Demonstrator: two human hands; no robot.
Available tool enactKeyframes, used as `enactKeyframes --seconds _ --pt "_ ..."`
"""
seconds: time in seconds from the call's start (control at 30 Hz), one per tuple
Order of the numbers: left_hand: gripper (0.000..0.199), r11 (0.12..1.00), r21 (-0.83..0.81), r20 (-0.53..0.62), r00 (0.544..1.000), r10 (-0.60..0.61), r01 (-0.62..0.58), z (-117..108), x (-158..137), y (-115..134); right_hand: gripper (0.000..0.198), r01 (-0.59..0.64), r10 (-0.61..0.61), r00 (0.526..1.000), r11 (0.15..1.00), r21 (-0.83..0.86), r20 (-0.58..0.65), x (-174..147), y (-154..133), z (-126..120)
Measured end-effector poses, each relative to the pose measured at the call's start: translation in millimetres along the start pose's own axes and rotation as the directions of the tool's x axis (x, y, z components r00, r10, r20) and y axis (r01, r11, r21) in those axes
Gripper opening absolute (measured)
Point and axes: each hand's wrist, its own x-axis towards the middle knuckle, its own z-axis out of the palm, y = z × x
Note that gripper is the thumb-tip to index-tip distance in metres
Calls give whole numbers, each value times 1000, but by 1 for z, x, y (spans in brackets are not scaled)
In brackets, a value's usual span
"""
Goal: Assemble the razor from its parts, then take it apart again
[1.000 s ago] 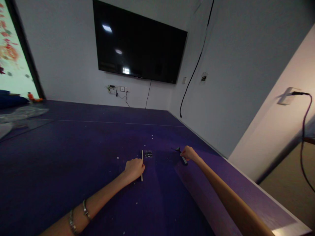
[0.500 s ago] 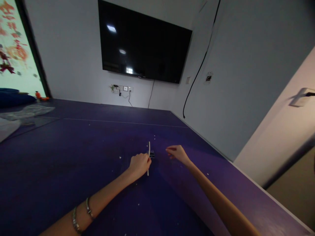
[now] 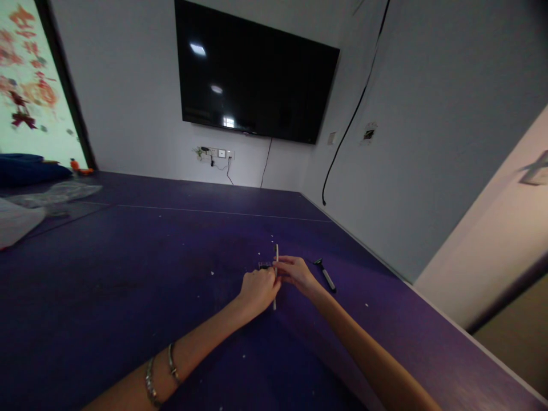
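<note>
My left hand (image 3: 259,290) is closed around a thin white toothbrush (image 3: 274,305), which stands out above and below the fist with its small dark-bristled head at the top. From the right, my right hand (image 3: 297,273) meets it, thumb and fingertips pinched on the shaft just above the left fist. A small clear-and-dark object (image 3: 264,265) lies just behind the left knuckles, partly covered; its kind cannot be made out. To the right of my right hand lies a razor (image 3: 327,278) with a grey handle and black head.
White specks dot the purple surface (image 3: 171,285). Crumpled clear plastic (image 3: 64,191) and a dark blue cloth bundle (image 3: 29,169) lie at far left, near a small orange object (image 3: 79,168). A black cable (image 3: 346,123) hangs along the right wall. A television (image 3: 257,74) hangs ahead.
My right hand has moved left onto the toothbrush, uncovering the razor. The left hand has shifted slightly right with the toothbrush.
</note>
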Motion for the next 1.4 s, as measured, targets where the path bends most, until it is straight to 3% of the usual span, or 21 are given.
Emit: enactKeyframes --seconds 0.17,0.3,0.37,0.5,0.6,0.77,0.93,1.13,1.4 --pt "37 999 -51 -32 999 13 -15 -1 4 -15 18 47 -48 999 996 -72 -12 5 -10 -41" --pt "25 991 -116 -77 996 54 -63 8 15 -41 19 51 -94 982 967 -250 -164 15 -22 -97" --pt "22 985 -140 -111 990 84 -99 18 21 -54 20 -7 -125 959 886 -464 -252 19 -26 -126" --pt "24 980 -143 -109 986 126 -141 41 33 -71 17 -93 -114 948 794 -601 -296 21 -31 -172" --pt "29 982 -124 -94 987 133 -144 54 40 -77 14 -158 -89 950 689 -707 -299 21 -28 -192" --pt "32 962 -168 -55 976 210 -216 64 45 -77 21 -215 -57 958 497 -840 -280 20 -17 -198" --pt "36 956 -181 -62 973 224 -232 69 49 -74 23 -227 -66 961 360 -905 -268 22 -7 -193" --pt "38 952 -184 -53 969 240 -245 70 52 -71 16 -231 -110 957 275 -933 -269 25 1 -193" --pt "39 948 -249 -57 980 189 -198 67 51 -73 20 -206 -190 949 230 -951 -252 18 -6 -188"
